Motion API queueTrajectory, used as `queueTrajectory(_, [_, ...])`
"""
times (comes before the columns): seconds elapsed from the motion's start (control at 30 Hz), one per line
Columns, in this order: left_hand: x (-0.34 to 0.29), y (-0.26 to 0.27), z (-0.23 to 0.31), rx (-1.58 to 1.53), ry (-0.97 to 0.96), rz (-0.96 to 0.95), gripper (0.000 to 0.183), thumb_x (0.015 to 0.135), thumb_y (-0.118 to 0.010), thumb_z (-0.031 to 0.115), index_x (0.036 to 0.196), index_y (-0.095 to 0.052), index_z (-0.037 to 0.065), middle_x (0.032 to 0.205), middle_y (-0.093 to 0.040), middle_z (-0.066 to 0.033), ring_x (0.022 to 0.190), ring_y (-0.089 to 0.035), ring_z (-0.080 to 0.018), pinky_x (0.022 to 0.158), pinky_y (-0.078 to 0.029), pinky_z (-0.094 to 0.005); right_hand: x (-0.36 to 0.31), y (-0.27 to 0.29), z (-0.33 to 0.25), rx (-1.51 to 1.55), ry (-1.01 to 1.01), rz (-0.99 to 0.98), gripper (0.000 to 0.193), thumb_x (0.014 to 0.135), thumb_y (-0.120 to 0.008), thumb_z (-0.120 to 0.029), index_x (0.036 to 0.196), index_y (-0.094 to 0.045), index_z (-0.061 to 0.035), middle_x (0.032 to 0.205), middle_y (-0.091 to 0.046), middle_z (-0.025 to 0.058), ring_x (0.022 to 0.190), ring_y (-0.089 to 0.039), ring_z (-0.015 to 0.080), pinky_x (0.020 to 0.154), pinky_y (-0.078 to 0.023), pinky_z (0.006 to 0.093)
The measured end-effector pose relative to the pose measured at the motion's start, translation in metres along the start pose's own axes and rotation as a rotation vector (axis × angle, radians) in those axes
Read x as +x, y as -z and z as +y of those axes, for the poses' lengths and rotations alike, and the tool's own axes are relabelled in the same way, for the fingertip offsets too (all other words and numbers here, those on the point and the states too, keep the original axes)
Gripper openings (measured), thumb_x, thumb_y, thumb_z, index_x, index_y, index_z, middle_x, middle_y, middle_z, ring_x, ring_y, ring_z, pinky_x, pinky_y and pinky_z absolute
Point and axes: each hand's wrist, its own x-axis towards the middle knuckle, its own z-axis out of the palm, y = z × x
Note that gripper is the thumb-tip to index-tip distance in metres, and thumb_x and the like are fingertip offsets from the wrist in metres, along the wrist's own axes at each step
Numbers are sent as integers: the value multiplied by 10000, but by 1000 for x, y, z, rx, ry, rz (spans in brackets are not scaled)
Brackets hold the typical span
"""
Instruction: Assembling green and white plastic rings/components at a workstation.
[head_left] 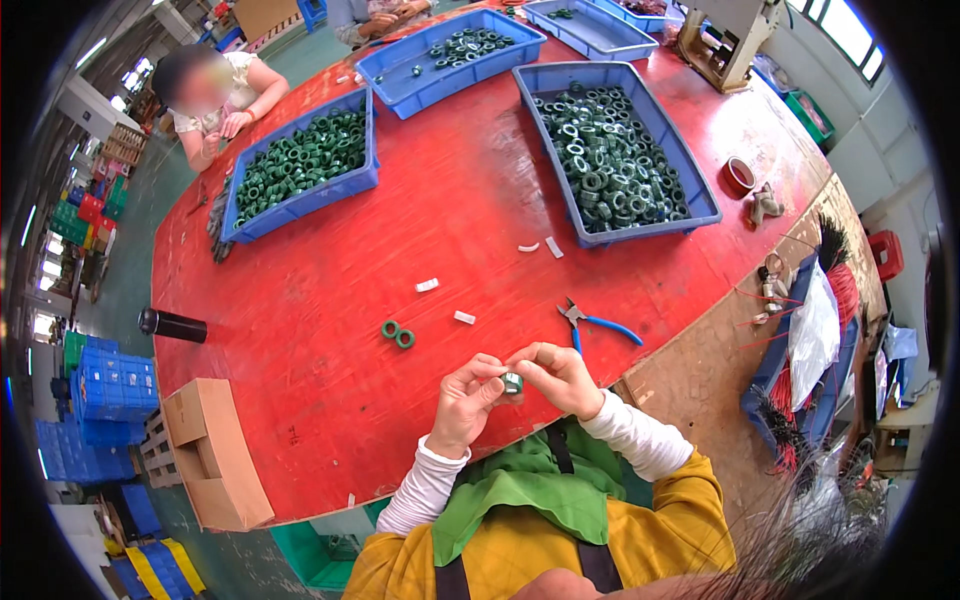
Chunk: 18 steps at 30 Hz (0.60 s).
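Note:
Close to the table's near edge, both my hands meet around a small dark green ring [512, 384] with a white patch on it. My left hand [466, 402] pinches the ring from the left between thumb and fingers. From the other side my right hand [562, 380] presses its thumb and forefinger at the ring's top; whatever small piece they may pinch is hidden. Two green rings [404, 339] lie touching each other beyond my left hand. Short white strips, such as one curved white piece [427, 285], are scattered farther out. Blue-handled cutters [613, 327] rest open-jawed beyond my right hand.
Blue trays full of green rings stand at far left [312, 207] and far right [652, 232], with another blue tray [455, 82] behind. A brown tape roll [739, 177] lies at right. A black bottle [173, 325] and cardboard box [240, 480] edge the left side. A co-worker [225, 100] sits far left.

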Motion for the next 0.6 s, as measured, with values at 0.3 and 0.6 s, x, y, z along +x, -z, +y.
queueTrajectory(0.3, [1, 1, -2, -47, -4, 41, 139, 913, -565, 69, 1048, -580, 41, 972, -622, -87, 871, -646, -191, 779, -581, -368, -1, 0, -5, -447, 355, -49, 170, 826, -629, -64, 979, -600, 3, 858, -595, 117, 827, -561, 261, 720, -466, 347])
queueTrajectory(0.6, [1, 0, -5, -40, 7, 130, 108, 920, -546, 41, 1025, -560, 22, 948, -647, -86, 867, -646, -171, 767, -570, -332, 4, -6, -18, -697, 689, 102, 260, 692, -727, -68, 910, -587, -46, 896, -581, 85, 770, -562, 263, 680, -461, 369])
